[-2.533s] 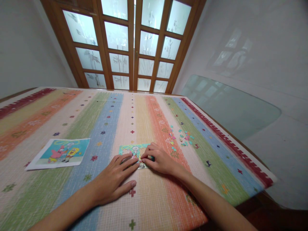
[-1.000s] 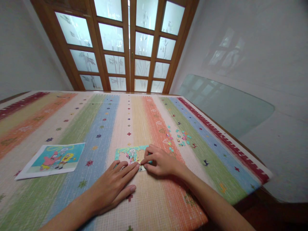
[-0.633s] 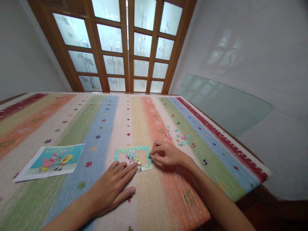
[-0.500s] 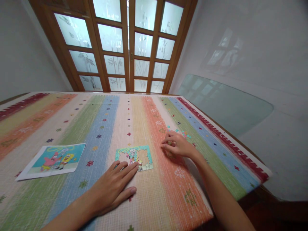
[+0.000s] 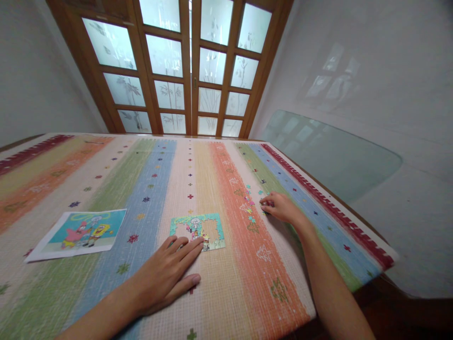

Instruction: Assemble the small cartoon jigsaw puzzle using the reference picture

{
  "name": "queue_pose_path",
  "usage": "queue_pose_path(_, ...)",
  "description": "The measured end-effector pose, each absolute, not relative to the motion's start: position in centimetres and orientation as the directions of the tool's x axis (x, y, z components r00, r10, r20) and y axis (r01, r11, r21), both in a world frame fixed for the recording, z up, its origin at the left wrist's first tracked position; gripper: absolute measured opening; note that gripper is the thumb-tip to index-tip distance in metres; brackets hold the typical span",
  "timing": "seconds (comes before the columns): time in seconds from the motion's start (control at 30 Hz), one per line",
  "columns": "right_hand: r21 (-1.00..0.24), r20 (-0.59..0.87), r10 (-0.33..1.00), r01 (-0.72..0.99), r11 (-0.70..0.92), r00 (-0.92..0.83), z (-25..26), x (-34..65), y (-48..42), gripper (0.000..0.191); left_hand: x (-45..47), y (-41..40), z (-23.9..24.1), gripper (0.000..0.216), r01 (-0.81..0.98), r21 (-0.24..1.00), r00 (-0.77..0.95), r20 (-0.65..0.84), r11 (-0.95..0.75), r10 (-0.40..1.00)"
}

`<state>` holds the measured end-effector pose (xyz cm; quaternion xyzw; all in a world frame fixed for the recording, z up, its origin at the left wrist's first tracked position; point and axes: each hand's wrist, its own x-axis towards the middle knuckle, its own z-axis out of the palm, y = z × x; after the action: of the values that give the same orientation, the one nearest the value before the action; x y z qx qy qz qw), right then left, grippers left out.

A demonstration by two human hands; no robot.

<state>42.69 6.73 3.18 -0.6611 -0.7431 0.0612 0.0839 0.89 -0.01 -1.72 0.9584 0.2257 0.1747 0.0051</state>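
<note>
A small, partly built jigsaw puzzle (image 5: pixel 197 231) with a turquoise border lies on the striped tablecloth (image 5: pixel 219 165) in front of me. My left hand (image 5: pixel 166 274) lies flat on the cloth, fingers stretched out, fingertips touching the puzzle's near edge. My right hand (image 5: pixel 279 207) is reached out to the right, fingers curled down among several loose puzzle pieces (image 5: pixel 252 206). Whether it holds a piece is hidden by the fingers.
A printed cartoon reference picture (image 5: pixel 79 233) lies on the cloth at the left. The table's right edge (image 5: pixel 339 212) runs close beside my right hand. Wooden glazed doors (image 5: pixel 191 71) stand behind the table, and a glass sheet (image 5: pixel 329 156) leans on the right wall.
My right hand has left the puzzle and moved right and away to the loose pieces. The left hand has stayed flat by the puzzle.
</note>
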Motion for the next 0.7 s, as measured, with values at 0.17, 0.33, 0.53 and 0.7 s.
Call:
queue_pose_path(0.17,-0.240,0.047,0.995,0.966,0.100,-0.091,3.0,42.9,6.9,0.016,0.9,0.0,-1.6,0.054,0.432,0.077,0.835,0.342,-0.899,0.430)
queue_pose_path(0.33,-0.281,0.066,0.995,0.956,0.085,-0.069,2.9,43.0,6.9,0.013,1.1,-0.1,-0.5,0.052,0.428,0.070,0.844,0.326,-0.901,0.426)
queue_pose_path(0.53,-0.374,0.081,0.991,0.918,0.128,-0.105,3.2,42.1,6.8,0.008,1.2,-0.1,-0.4,0.052,0.427,0.087,0.837,0.338,-0.900,0.429)
queue_pose_path(0.7,-0.611,0.204,0.964,0.746,0.264,-0.173,3.7,37.8,6.3,0.010,1.2,-0.1,-0.1,0.057,0.420,0.113,0.839,0.329,-0.900,0.433)
